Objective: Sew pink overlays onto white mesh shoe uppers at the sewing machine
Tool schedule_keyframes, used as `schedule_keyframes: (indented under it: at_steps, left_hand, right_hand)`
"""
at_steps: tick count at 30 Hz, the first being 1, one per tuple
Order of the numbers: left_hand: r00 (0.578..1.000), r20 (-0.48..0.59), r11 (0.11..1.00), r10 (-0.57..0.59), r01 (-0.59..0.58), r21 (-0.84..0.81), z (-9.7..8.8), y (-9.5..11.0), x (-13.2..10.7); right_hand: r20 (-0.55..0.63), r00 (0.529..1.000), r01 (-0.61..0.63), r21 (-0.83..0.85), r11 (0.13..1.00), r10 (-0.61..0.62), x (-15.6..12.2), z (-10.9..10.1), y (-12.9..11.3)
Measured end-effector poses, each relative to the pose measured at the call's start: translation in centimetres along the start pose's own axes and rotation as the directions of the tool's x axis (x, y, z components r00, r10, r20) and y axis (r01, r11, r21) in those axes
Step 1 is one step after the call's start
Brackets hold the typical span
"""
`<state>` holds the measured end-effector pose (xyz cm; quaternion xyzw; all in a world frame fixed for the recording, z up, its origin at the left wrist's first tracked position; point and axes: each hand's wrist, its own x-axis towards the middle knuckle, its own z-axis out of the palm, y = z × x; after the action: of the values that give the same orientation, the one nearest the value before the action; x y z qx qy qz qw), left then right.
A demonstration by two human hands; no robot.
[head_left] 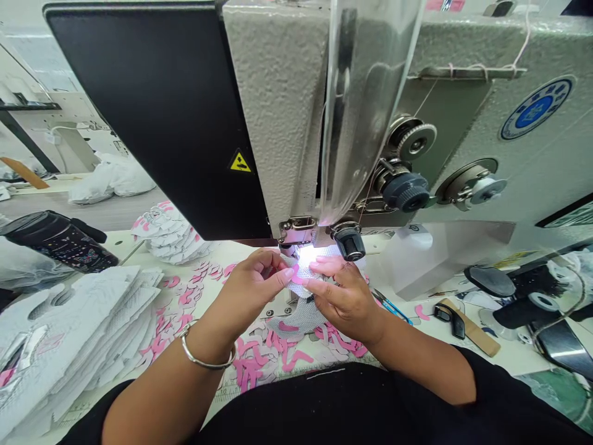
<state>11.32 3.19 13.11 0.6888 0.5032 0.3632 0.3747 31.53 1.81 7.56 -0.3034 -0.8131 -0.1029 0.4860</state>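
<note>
My left hand [264, 275] is closed in a pinch, with the thumb on a small curved pink piece [296, 277] that lies on a grey-white mesh fabric piece [303, 310]. From the other side, my right hand [345, 293] holds the mesh fabric, its fingertips reaching the end of the pink piece. Both hands are right under the sewing machine's head [278, 111], at its needle area [291, 247], where a bright lamp glares and hides detail. Another pink shape [290, 326] is on the fabric nearer my body.
Many loose pink and grey cut pieces [252, 361] cover the table in front of me. Stacked white mesh panels [106, 346] stand at left, with another stack [169, 235] behind. A dark tumbler [60, 241] lies leftmost. Blue-handled snips [393, 308] rest right of my hand.
</note>
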Motion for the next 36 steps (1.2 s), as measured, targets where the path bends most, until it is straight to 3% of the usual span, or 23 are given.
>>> schedule_keyframes:
  at_steps: [17, 22, 28, 36]
  left_hand:
    - [0.997, -0.032, 0.997, -0.066, 0.067, 0.032, 0.5, -0.3, 0.3]
    - [0.980, -0.006, 0.959, -0.200, 0.195, -0.207, 0.7, -0.3, 0.6]
    - [0.933, 0.260, 0.799, -0.250, 0.350, -0.488, 0.5, 0.6, 1.4]
    - [0.946, 0.101, 0.757, -0.307, 0.307, -0.577, 2.0, -0.2, 1.7]
  right_hand:
    - [-0.004, 1.000, -0.007, 0.030, 1.000, 0.007, -0.1, 0.0, 0.1]
    - [0.030, 0.999, -0.039, 0.025, 0.999, 0.038, 0.1, -0.4, 0.0]
    - [0.120, 0.981, -0.169, 0.149, 0.974, 0.152, 1.1, -1.0, 1.0]
    - [0.229, 0.954, -0.243, 0.218, 0.945, 0.192, 2.1, -1.5, 2.7]
